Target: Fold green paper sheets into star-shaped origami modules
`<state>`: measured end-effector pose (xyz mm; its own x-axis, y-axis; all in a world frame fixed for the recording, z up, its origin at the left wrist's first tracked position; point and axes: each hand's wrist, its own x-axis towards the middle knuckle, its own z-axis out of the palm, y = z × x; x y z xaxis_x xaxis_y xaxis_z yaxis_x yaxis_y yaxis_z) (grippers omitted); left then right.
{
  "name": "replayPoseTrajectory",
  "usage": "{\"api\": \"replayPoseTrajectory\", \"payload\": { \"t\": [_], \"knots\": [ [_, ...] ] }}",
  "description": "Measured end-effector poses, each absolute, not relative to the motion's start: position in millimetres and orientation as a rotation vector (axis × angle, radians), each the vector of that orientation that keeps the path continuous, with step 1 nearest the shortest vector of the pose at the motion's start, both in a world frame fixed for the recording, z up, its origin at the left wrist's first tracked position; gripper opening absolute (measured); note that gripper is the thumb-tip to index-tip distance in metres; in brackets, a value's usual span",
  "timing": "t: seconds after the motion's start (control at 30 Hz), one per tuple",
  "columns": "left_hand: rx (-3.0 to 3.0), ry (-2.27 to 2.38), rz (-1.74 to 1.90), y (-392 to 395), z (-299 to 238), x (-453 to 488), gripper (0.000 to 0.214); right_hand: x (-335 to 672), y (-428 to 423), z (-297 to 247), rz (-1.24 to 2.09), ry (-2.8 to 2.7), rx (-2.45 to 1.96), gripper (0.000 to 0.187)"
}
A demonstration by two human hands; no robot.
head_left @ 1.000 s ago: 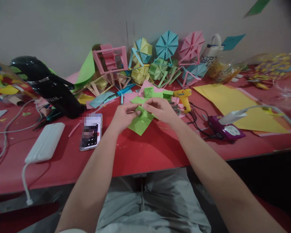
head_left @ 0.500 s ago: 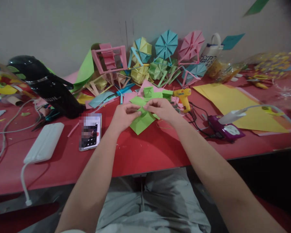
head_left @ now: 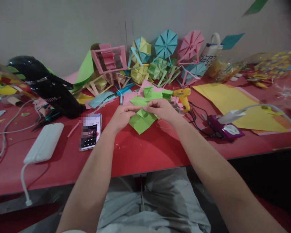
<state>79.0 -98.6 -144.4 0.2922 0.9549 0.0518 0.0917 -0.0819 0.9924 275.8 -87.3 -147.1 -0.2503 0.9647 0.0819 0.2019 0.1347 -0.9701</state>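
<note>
A light green folded paper (head_left: pixel 141 123) lies on the red tabletop between my hands, one corner pointing towards me. My left hand (head_left: pixel 123 117) is at its left side, index finger reaching along the upper edge and thumb just below. From the right, my right hand (head_left: pixel 162 109) pinches a raised fold near the paper's middle. The fingertips of both hands nearly meet there and hide part of the fold. Just beyond them are more green folded pieces, one of them a small box-like shape (head_left: pixel 148 92).
Paper wheel models (head_left: pixel 166 45) line the wall. A yellow glue gun (head_left: pixel 183 97) and a purple power socket (head_left: pixel 224 127) are on the right, by yellow sheets (head_left: pixel 254 111). Leftward are a phone (head_left: pixel 91 132), a white power bank (head_left: pixel 44 142) and a black bottle (head_left: pixel 53 90).
My left hand has shifted slightly left and its thumb has drawn back from the paper's middle. The fold at the centre now shows more raised. My right hand is almost still.
</note>
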Motion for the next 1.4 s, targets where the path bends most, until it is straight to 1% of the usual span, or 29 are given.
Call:
{"api": "replayPoseTrajectory", "payload": {
  "t": [0.17,0.37,0.53,0.63,0.73,0.8,0.87,0.97,1.1,1.33,1.4],
  "knots": [
    [1.483,1.071,1.026,-101.3,-144.8,80.4,0.026,275.6,-87.7,-147.1,1.177,-1.627,-1.145,0.045],
    [1.5,1.075,1.083,-102.6,-149.7,82.4,0.035,274.4,-85.3,-150.8,1.156,-1.642,-1.157,0.05],
    [1.382,1.167,1.137,-98.6,-153.0,82.0,0.03,274.6,-87.1,-149.1,1.025,-1.657,-1.039,0.038],
    [1.307,1.199,1.163,-96.8,-153.5,81.4,0.027,276.1,-91.3,-146.4,0.942,-1.8,-0.921,0.035],
    [1.278,1.204,1.189,-95.8,-153.8,81.0,0.024,276.9,-93.1,-147.6,0.887,-1.994,-0.883,0.028],
    [1.248,1.2,1.187,-95.7,-153.4,81.5,0.024,276.5,-91.9,-149.9,0.847,-2.05,-0.859,0.021],
    [1.174,1.175,1.16,-96.4,-151.6,82.8,0.025,275.8,-89.8,-151.9,0.817,-2.061,-0.837,0.019],
    [1.044,1.11,1.111,-99.1,-145.6,85.8,0.027,274.6,-86.5,-153.9,0.781,-2.051,-0.806,0.024],
    [1.007,1.076,1.104,-102.4,-137.9,89.2,0.033,273.7,-83.9,-156.4,0.762,-2.031,-0.834,0.026],
    [1.012,1.125,1.098,-103.0,-138.1,89.8,0.026,273.1,-85.7,-156.8,0.749,-2.03,-0.913,0.03],
    [1.009,1.116,1.102,-102.1,-140.3,89.0,0.025,273.0,-87.2,-155.1,0.762,-2.028,-0.904,0.028]
  ]
}}
